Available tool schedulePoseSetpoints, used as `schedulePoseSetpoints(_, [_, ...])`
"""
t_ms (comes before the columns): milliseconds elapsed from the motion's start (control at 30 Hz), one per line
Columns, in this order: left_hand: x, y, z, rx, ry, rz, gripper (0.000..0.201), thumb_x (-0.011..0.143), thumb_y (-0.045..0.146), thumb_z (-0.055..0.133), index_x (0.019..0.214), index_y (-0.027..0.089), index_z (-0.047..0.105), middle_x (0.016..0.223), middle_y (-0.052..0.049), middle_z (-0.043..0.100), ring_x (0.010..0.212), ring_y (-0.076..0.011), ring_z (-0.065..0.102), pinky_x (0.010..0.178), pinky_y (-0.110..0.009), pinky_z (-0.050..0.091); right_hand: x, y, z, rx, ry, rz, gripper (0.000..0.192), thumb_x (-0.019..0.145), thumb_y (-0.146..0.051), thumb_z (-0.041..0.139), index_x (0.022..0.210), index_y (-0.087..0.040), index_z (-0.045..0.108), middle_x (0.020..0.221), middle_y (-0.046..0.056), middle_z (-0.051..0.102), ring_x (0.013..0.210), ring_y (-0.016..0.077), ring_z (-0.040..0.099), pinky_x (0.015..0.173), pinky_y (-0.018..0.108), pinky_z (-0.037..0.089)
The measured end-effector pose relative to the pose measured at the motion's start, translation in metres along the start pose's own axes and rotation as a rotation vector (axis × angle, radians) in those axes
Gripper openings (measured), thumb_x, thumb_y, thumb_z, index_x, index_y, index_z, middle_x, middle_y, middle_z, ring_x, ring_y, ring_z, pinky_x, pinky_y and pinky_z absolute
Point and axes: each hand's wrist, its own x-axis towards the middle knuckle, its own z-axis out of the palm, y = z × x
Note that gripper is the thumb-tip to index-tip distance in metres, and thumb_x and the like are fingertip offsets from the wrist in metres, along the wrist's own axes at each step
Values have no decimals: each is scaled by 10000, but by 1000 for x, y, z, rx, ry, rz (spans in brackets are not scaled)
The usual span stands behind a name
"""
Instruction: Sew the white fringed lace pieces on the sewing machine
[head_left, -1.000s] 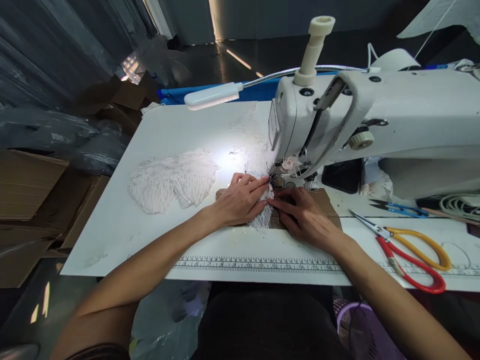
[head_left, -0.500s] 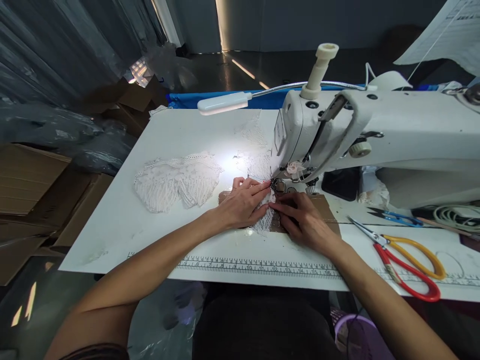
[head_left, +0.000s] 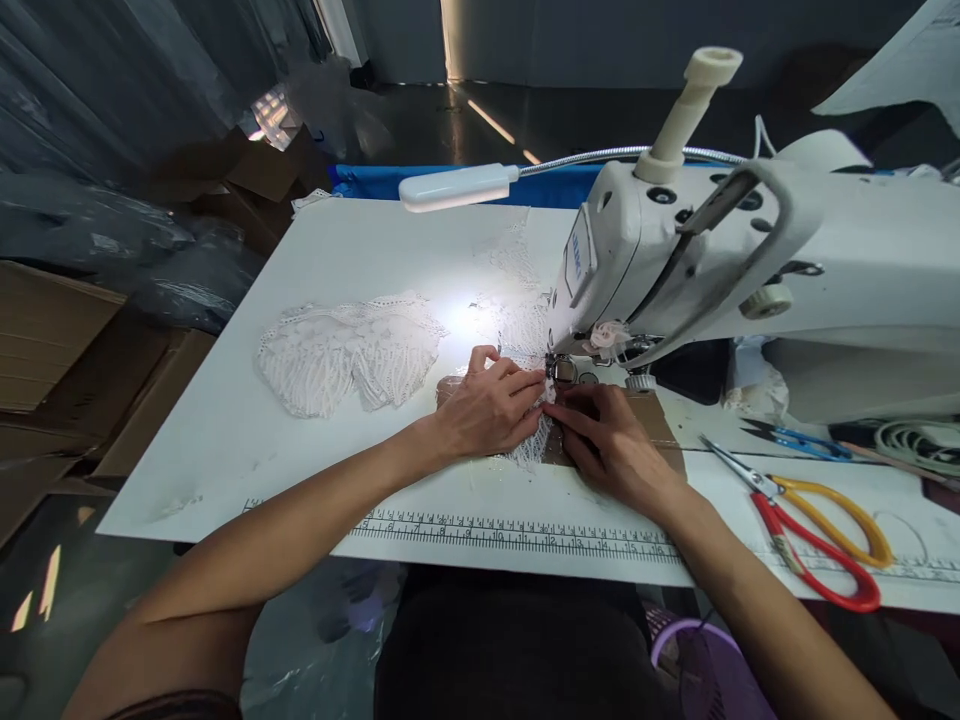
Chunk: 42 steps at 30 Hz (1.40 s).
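White work table [head_left: 352, 250] is spread across the middle of the frame; a printed ruler strip [head_left: 517, 535] is seen along its lower edge. White sewing machine [head_left: 750, 270] is set on the right half of the frame, its head reaching toward centre. A gooseneck lamp [head_left: 457, 186] is extended from behind the machine to upper centre, and a bright patch is thrown on the table below it.

A heap of white lace pieces [head_left: 349, 350] is laid left of centre, well apart from the hands. Brown cardboard boxes [head_left: 52, 340] are stacked at the left edge of the frame, off the table.

Red-and-yellow scissors [head_left: 810, 520] are laid at lower right, blades pointed toward centre. Small blue snips [head_left: 799, 440] are seen just above them, beside a coil of cord at the right edge.

Left hand [head_left: 487, 410] is laid flat at centre, fingers stretched toward the presser foot [head_left: 562, 370], and pressed down on the lace piece [head_left: 529, 445]. Right hand [head_left: 611, 440] is placed just beside it, fingertips pinched on the same lace close to the foot. The lace piece is located at centre frame, between and under both hands, its far end fed under the foot, its near end fanned out toward the ruler strip. A brown patch [head_left: 660, 425] is seen beneath the right hand.
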Motion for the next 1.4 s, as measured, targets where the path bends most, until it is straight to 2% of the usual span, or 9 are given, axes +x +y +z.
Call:
schedulePoseSetpoints(267, [3,-4,-3,43,-55,-6,276,989,313,443,1153,187,627,1298,-77,649,998,-251,611,949,-493,336,5,-6,1,-36,24,33,364,937,-136,473,1258,-169,642,1134,167,502,1078,309,497,907,524,540])
schedulePoseSetpoints(433, [6,-4,-3,51,-70,-48,281,985,309,464,1190,179,606,1262,-87,655,1052,-262,595,952,-490,333,10,-6,2,-85,25,69,378,937,-154,436,1265,-159,625,1110,174,489,1041,318,479,894,533,532])
schedulePoseSetpoints(700, [11,1,-3,95,-107,-142,307,982,284,459,1220,176,621,1189,-102,668,997,-278,589,932,-493,333,21,-10,2,-163,-2,81,428,939,-156,396,1340,-232,525,1008,145,530,904,307,509,861,555,505])
schedulePoseSetpoints(900, [10,4,-3,83,-92,-167,304,986,299,443,1208,167,604,1183,-118,658,1000,-277,578,945,-495,333,23,-12,3,-220,21,58,416,946,-126,388,1335,-220,504,952,138,532,862,302,520,850,550,501])
schedulePoseSetpoints(1067, [25,-22,-5,95,-47,-212,295,998,277,375,1154,146,589,1149,-151,630,972,-268,561,900,-470,364,20,-10,3,-186,11,30,422,951,-130,381,1352,-181,502,980,158,527,908,314,520,880,562,506])
schedulePoseSetpoints(1167, [34,-46,-6,101,-157,-183,307,997,259,348,1123,127,594,1123,-168,626,925,-268,572,865,-474,373,14,-6,-1,-123,-8,44,436,958,-176,391,1382,-152,489,1067,182,518,1003,331,528,916,555,512])
schedulePoseSetpoints(1233, [35,-54,-9,93,-198,-174,333,1002,263,332,1177,111,572,1213,-199,593,965,-284,576,856,-484,388,7,-2,-6,-79,-15,68,472,959,-208,413,1427,-159,451,1129,184,510,1069,334,537,940,540,516])
schedulePoseSetpoints(1333, [26,-50,-16,50,-157,-153,361,1018,283,338,1282,107,509,1376,-218,505,1103,-302,556,895,-492,419,-7,3,-19,-30,-7,105,527,948,-235,450,1472,-203,398,1189,166,511,1113,324,557,954,526,524])
schedulePoseSetpoints(1400, [16,-40,-21,-8,-127,-90,356,1021,280,365,1294,102,509,1373,-208,522,1126,-287,559,906,-473,448,-15,5,-28,1,10,125,528,941,-229,461,1466,-227,404,1206,149,523,1128,312,565,966,514,525])
